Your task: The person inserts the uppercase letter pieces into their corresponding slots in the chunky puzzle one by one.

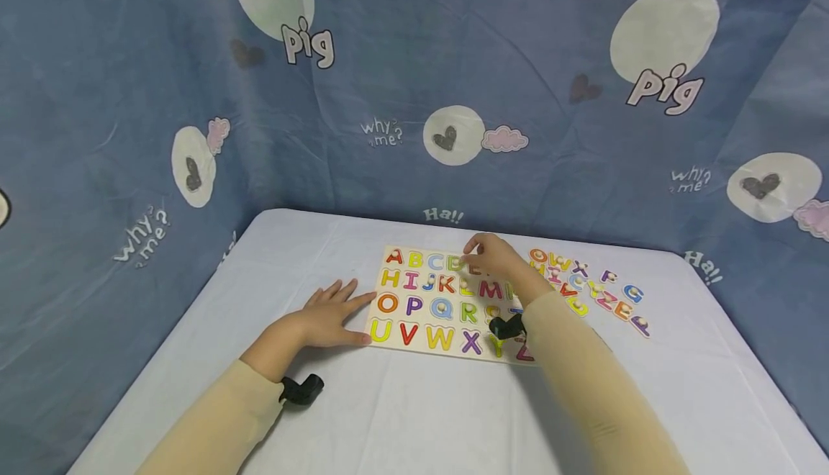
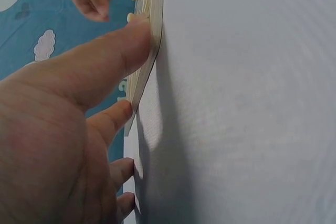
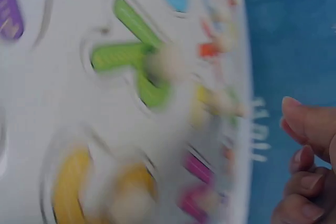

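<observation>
A pale wooden alphabet board (image 1: 421, 350) lies on the white table, its rows of coloured letters running from A to Z. Some letters carry small knobs, such as the green Y (image 3: 123, 56) in the right wrist view. My left hand (image 1: 329, 318) rests at the board's left edge, fingers spread. In the left wrist view, the thumb (image 2: 123, 48) lies against that edge. Over the top row, near the letter D (image 1: 455, 263), hovers my right hand (image 1: 495, 255). Its thumb and fingers are loosely bent, with no piece showing between them.
Several loose knobbed letters lie right of the board, among them an orange O (image 1: 537, 254), a blue G (image 1: 633, 293) and a purple letter (image 1: 640, 326) nearest the front. A blue patterned cloth (image 1: 388, 65) hangs behind the table (image 1: 401, 417).
</observation>
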The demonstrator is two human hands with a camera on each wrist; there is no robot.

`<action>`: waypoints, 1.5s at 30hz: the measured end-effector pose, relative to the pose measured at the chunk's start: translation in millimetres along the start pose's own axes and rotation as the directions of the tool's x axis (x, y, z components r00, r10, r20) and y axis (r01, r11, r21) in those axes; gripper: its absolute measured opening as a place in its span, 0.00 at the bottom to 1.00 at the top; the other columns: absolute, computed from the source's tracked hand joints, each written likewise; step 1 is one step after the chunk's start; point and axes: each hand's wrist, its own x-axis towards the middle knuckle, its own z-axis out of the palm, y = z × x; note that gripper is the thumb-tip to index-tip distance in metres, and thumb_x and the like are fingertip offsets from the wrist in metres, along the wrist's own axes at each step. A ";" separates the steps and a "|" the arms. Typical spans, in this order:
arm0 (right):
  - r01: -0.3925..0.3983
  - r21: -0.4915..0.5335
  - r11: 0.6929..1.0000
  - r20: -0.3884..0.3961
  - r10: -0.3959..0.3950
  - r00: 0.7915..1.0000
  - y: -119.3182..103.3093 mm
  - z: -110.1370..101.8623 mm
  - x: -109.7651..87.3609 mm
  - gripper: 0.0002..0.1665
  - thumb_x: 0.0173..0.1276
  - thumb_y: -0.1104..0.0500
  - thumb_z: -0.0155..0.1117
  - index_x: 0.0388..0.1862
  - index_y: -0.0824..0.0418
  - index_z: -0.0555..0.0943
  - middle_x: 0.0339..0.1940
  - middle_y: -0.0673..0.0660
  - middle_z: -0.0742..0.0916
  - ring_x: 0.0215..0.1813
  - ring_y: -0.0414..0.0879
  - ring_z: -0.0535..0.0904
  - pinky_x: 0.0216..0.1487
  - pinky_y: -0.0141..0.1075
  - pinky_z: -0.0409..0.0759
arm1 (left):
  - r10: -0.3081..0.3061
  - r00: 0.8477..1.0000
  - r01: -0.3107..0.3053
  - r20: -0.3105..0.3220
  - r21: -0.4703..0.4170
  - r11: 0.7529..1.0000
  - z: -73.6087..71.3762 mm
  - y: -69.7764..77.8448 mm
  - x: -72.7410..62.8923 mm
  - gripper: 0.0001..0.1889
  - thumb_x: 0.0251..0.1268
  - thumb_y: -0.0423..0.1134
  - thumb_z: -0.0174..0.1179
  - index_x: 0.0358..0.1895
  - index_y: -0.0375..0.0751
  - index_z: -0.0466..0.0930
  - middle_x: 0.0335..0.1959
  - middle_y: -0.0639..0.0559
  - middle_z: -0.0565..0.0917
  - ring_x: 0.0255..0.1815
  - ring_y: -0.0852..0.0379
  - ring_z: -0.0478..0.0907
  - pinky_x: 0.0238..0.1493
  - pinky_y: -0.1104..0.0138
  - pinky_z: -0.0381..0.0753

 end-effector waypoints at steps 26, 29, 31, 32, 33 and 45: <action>0.042 0.012 0.999 0.007 -0.042 0.999 110.3 -83.9 -112.3 0.10 0.70 0.62 0.65 0.48 0.65 0.82 0.31 0.55 0.73 0.36 0.49 0.67 0.31 0.37 0.67 | 0.007 1.000 -0.007 0.007 -0.011 1.000 0.4 1.1 -1.5 0.47 0.56 0.67 0.64 0.79 0.55 0.60 0.81 0.38 0.49 0.80 0.33 0.39 0.76 0.38 0.37; 0.029 0.010 1.000 0.017 -0.029 0.999 123.3 -82.8 -116.1 0.10 0.69 0.63 0.65 0.48 0.65 0.82 0.31 0.54 0.73 0.36 0.49 0.68 0.31 0.37 0.68 | 0.004 1.000 -0.004 0.003 -0.007 1.000 0.4 1.3 -2.3 0.47 0.56 0.67 0.64 0.79 0.55 0.60 0.81 0.38 0.50 0.81 0.33 0.39 0.76 0.38 0.37; 0.035 -0.021 0.999 0.012 -0.035 0.999 130.0 -82.2 -117.1 0.10 0.69 0.63 0.65 0.47 0.64 0.83 0.30 0.54 0.73 0.35 0.49 0.68 0.31 0.37 0.67 | 0.006 1.000 -0.006 0.000 -0.008 1.000 -0.4 1.4 -2.5 0.47 0.57 0.67 0.64 0.79 0.54 0.60 0.81 0.37 0.50 0.80 0.33 0.39 0.76 0.38 0.37; 0.029 -0.033 0.999 0.006 -0.029 1.000 133.3 -81.8 -117.5 0.09 0.68 0.63 0.66 0.46 0.64 0.83 0.30 0.53 0.74 0.35 0.48 0.68 0.31 0.36 0.68 | 0.003 1.000 -0.003 0.002 -0.011 1.000 -0.7 1.5 -2.8 0.47 0.57 0.67 0.64 0.79 0.55 0.60 0.81 0.38 0.49 0.81 0.33 0.38 0.76 0.38 0.37; 0.028 -0.043 0.999 0.004 -0.028 1.000 136.2 -81.4 -117.8 0.09 0.68 0.63 0.66 0.46 0.63 0.84 0.30 0.53 0.74 0.35 0.48 0.68 0.30 0.36 0.68 | 0.001 1.000 -0.001 0.003 -0.011 1.000 -1.3 1.7 -2.9 0.47 0.56 0.67 0.64 0.79 0.55 0.60 0.81 0.38 0.49 0.81 0.33 0.38 0.76 0.38 0.37; -0.026 -0.034 0.999 0.028 0.027 0.999 158.4 -72.9 -119.1 0.12 0.67 0.61 0.69 0.46 0.64 0.82 0.32 0.53 0.74 0.36 0.47 0.68 0.33 0.37 0.67 | -0.005 1.000 0.005 0.007 -0.011 1.000 -2.5 3.1 -4.1 0.47 0.56 0.67 0.64 0.79 0.54 0.60 0.81 0.38 0.50 0.81 0.33 0.39 0.76 0.38 0.38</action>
